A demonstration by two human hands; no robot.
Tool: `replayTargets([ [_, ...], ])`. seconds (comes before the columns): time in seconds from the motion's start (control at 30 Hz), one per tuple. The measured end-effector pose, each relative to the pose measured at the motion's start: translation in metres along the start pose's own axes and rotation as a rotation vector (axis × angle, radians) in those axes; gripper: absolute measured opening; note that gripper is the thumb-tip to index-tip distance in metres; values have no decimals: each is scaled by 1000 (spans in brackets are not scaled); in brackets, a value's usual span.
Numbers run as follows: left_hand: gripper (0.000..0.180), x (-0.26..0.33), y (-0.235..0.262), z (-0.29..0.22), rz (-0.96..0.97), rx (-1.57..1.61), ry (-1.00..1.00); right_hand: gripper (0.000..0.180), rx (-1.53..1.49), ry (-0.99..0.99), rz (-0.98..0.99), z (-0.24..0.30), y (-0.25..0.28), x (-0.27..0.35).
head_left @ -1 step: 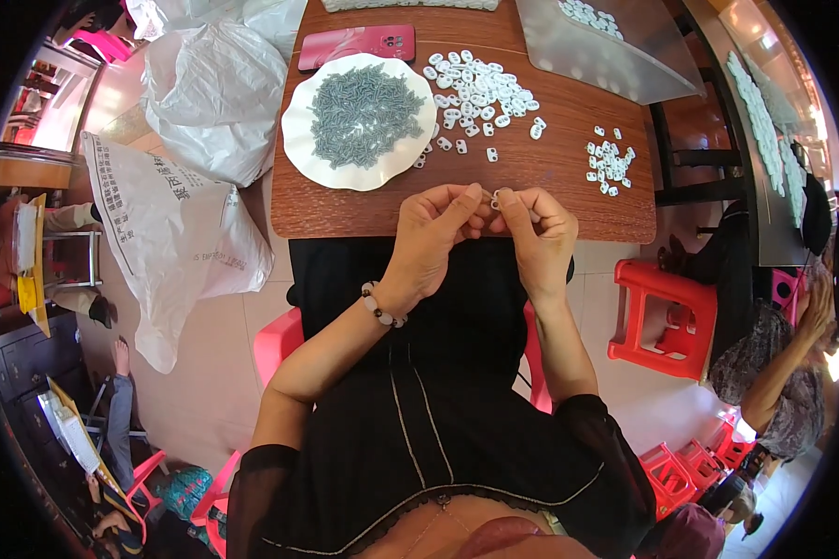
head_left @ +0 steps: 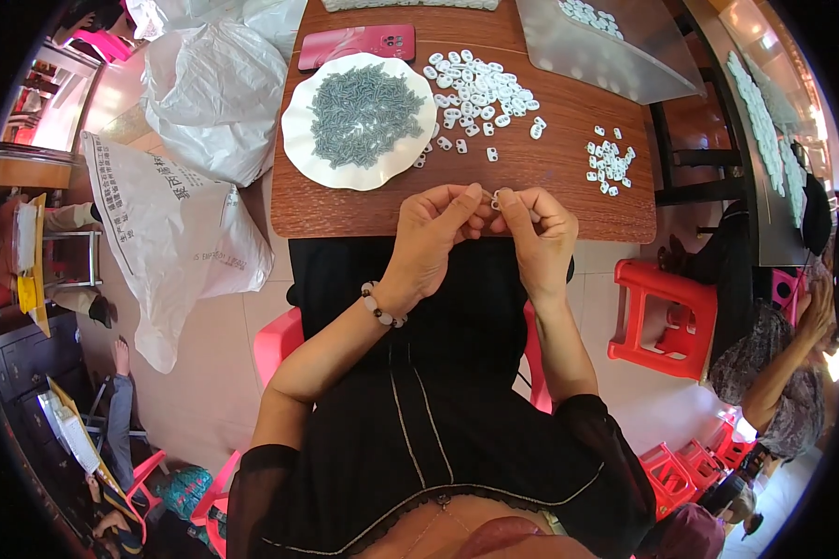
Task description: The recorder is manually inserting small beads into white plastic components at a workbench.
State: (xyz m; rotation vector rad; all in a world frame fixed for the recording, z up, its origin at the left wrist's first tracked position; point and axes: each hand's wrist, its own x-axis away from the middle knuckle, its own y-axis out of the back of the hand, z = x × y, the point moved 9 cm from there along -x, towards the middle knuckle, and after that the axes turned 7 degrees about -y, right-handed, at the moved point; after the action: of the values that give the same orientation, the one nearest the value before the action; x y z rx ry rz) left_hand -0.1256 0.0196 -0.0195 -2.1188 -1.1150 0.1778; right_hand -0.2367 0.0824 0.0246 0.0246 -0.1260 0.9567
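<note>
Above the near edge of the table, both my hands meet with fingertips pinched close together. My right hand (head_left: pixel 543 226) holds a small white two-hole plastic piece (head_left: pixel 496 199) between thumb and forefinger. My left hand (head_left: pixel 438 228), with a bead bracelet at the wrist, is closed in a pinch right beside that piece. What lies in its fingertips is too small to make out. Beyond my left hand stands a white scalloped plate (head_left: pixel 298 140) heaped with small grey spring-like pieces (head_left: pixel 364 114). A loose pile of white two-hole pieces (head_left: pixel 480 88) lies beyond my hands.
A smaller group of white pieces (head_left: pixel 611 166) lies at the table's right. A red phone (head_left: pixel 359 47) rests behind the plate, and a metal tray (head_left: pixel 615 65) stands at the back right. White sacks (head_left: pixel 182 224) are left of the table; a red stool (head_left: pixel 662 321) is right.
</note>
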Motion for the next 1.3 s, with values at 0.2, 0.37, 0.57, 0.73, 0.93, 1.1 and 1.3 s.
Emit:
replayTargets([
  [0.2,23,0,1,0,-17,-9,11,14,14,7,1,-2,3,-1],
  [0.37,19,0,3,-3,-27,-59,-19,15,25,14,1,0,3,0],
  [0.57,18,1,7,0,-44,-64,-8,16,24,12,15,-2,2,0],
  [0.73,18,0,6,2,-38,-49,1,16,5,6,14,-1,-1,2],
  [0.93,18,2,6,5,-45,-36,2,14,33,33,19,1,-2,4],
  [1.1,18,2,7,6,-42,-35,14,15,31,31,-1,-1,0,3],
  [1.3,23,4,4,4,-20,26,83,16,47,43,-4,2,3,2],
])
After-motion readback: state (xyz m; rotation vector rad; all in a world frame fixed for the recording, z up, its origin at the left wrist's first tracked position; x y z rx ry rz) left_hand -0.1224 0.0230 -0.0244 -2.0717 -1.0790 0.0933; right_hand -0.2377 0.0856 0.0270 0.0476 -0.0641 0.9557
